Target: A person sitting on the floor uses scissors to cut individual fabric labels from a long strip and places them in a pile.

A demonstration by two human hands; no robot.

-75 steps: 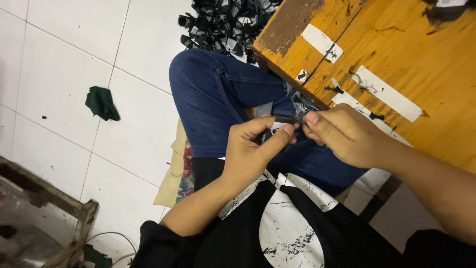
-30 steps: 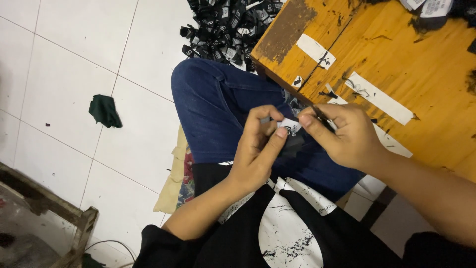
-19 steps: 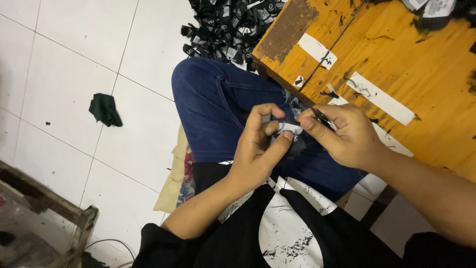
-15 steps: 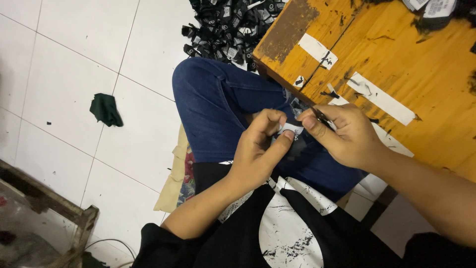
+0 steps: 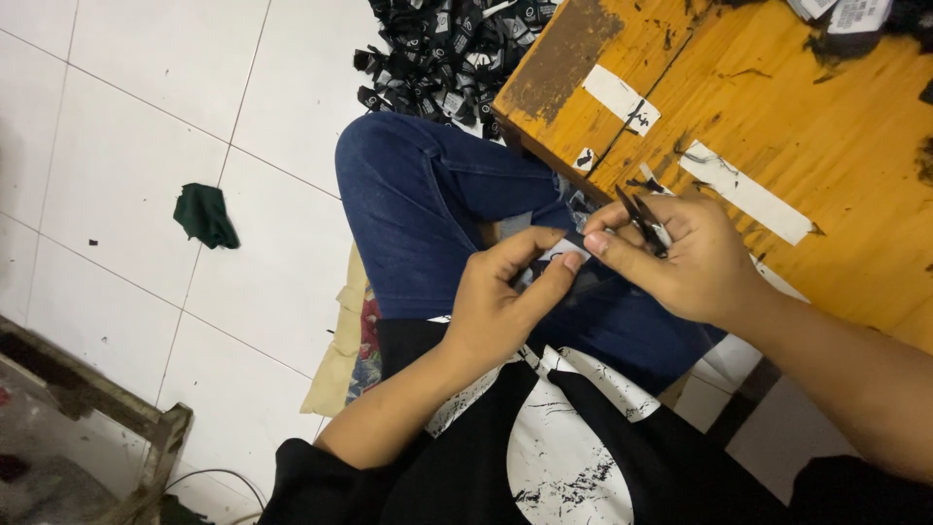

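Clearly, the left hand (image 5: 501,306) pinches a small white label (image 5: 564,253); the right hand (image 5: 680,258) grips black snips (image 5: 639,220) just beside it, whose points could nick nearby fingertips.

the floor (image 5: 126,146) was laid in large white tiles with thin grey joints, evenly lit. a crumpled dark green cloth (image 5: 204,215) lay on it, well apart from a heap of small black pieces (image 5: 437,53) piled against the table's far corner. the table (image 5: 777,126) was worn orange wood with white tape strips. a rough wooden frame (image 5: 97,408) stood at lower left.
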